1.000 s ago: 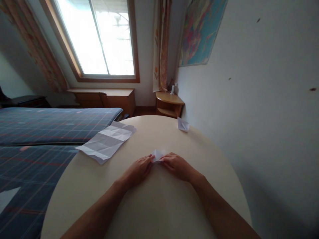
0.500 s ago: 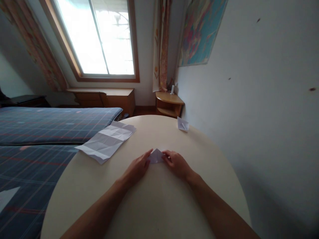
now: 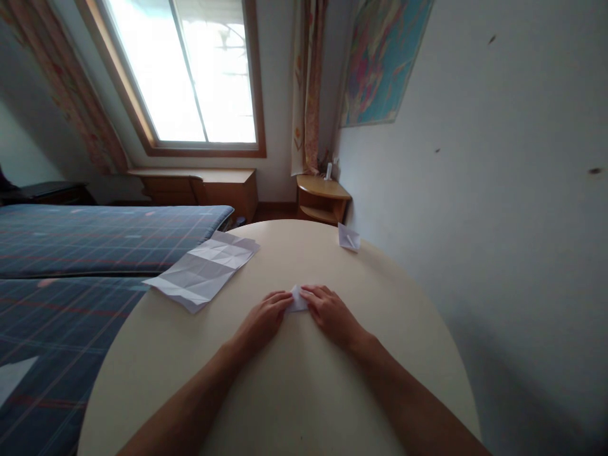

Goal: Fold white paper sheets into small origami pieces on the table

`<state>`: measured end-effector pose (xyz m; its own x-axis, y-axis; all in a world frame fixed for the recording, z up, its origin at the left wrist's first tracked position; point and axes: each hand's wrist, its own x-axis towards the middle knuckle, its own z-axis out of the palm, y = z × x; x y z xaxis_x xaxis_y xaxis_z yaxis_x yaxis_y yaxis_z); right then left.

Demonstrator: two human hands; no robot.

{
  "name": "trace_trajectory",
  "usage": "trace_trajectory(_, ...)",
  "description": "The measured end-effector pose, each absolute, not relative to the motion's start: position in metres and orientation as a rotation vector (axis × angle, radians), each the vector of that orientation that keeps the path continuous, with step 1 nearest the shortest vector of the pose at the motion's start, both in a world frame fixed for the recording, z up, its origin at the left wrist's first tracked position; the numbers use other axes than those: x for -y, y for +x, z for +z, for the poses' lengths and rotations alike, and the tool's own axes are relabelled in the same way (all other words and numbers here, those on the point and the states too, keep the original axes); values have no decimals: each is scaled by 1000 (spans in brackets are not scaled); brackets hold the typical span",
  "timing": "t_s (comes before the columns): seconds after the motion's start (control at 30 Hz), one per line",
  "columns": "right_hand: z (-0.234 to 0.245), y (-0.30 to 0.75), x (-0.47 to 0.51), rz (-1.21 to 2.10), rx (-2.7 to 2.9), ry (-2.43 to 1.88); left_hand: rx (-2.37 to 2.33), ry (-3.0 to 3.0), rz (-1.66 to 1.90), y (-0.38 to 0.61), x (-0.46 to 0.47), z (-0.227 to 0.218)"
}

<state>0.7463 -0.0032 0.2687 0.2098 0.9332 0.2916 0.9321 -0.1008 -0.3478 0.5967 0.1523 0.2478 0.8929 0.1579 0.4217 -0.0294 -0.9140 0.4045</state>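
Note:
A small folded white paper piece [image 3: 297, 299] lies flat on the round cream table [image 3: 294, 392], near its middle. My left hand [image 3: 263, 318] rests palm down on the table with its fingertips pressed on the paper's left edge. My right hand [image 3: 330, 312] lies over the paper's right side, fingers together and pressing down on it. Only a small wedge of the paper shows between the two hands.
A creased, unfolded white sheet [image 3: 204, 269] lies at the table's left edge. A small folded paper shape [image 3: 349, 238] sits at the far right rim by the wall. A plaid bed [image 3: 85, 253] is left of the table; a wooden corner shelf [image 3: 323, 196] stands beyond.
Half a second ago the paper stood open as a wider triangle between my fingertips. Now both hands have closed in over it, flattening it, and less of it shows.

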Motion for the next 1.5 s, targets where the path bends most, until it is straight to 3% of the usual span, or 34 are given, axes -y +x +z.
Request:
trace_trajectory(0.23,267,737,2,252,1912,-2133,-93,2696,610,598,-154,246)
trace_trajectory(0.5,264,723,-7,180,1816,-2271,-120,2742,554,593,-160,243)
trace_trajectory(0.87,268,724,-5,232,1831,-2278,-544,2896,287,569,-194,243)
trace_trajectory(1.1,269,724,-4,239,1835,-2279,-398,2848,497,579,-179,252)
trace_trajectory(1.2,268,723,-5,222,1827,-2272,-597,2832,595,592,-157,249)
trace_trajectory(1.5,268,721,-7,198,1811,-2297,-824,2842,467,598,-141,243)
